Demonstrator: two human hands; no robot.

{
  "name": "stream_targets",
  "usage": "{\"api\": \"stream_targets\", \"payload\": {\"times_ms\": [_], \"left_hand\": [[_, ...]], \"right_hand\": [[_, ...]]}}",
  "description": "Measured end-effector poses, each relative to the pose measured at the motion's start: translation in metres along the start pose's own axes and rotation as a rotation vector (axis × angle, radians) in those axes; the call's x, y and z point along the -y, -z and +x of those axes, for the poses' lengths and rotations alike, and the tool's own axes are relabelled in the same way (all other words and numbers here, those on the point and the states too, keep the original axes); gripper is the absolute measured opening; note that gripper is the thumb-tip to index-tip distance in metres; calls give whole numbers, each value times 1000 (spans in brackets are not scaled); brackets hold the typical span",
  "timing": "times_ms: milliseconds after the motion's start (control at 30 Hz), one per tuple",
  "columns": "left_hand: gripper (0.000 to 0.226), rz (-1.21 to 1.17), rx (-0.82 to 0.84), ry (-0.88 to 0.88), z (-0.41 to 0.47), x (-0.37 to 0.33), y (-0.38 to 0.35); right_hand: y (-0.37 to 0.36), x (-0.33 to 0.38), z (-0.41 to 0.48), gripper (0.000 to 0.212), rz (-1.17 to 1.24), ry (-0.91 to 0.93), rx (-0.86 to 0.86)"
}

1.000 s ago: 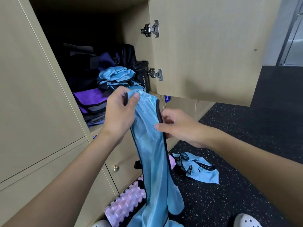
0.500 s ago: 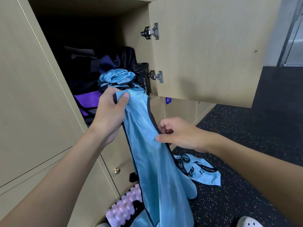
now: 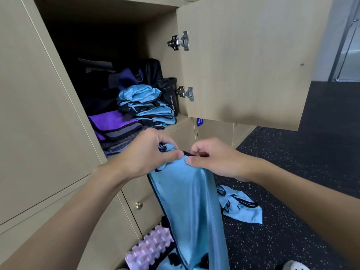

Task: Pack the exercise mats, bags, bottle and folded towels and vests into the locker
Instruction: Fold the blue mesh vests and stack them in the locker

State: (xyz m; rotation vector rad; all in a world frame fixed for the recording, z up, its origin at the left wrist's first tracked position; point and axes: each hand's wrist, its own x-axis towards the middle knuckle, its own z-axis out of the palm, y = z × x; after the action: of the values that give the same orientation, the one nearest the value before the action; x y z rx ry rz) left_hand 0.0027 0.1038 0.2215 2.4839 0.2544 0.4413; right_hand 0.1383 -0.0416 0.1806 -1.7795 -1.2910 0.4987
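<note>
right hand (image 3: 212,158) now up beside left hand (image 3: 148,152) — both pinch-tight on the blue vest (image 3: 187,201)

Vests (image 3: 150,106) left of bottle (image 3: 171,98)

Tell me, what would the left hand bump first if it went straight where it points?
Probably the right hand, pinching the same blue vest right beside the left hand; depth is hard to judge.
</note>
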Motion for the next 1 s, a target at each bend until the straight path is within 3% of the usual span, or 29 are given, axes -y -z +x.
{"api": "stream_targets", "payload": {"times_ms": [133,233,300,400,500,600,833,933,1000], "left_hand": [[17,193,-170,-25,1,12,9],[12,190,-245,53,-2,21,12],[16,17,-162,85,-4,15,5],[48,-19,6,86,-4,5,-9],[24,-25,9,51,1,4,-15],[16,-11,-37,50,1,7,-9],[14,559,-270,199,0,27,18],[8,551,-316,172,-1,29,21],[23,372,-244,65,-3,22,13]], "right_hand": [[7,-4,-2,27,-20,-74,25],[10,-6,-2,19,19,-67,-46],[9,-4,-2,14,32,-37,-67],[5,2,-2,12,22,22,-48],[6,3,-3,11,21,21,-36],[9,1,-5,8,48,-27,2],[24,-2,-5,15,145,-66,-61],[25,1,-6,10,138,-58,-47],[23,4,-6,9,86,-34,-30]]}}
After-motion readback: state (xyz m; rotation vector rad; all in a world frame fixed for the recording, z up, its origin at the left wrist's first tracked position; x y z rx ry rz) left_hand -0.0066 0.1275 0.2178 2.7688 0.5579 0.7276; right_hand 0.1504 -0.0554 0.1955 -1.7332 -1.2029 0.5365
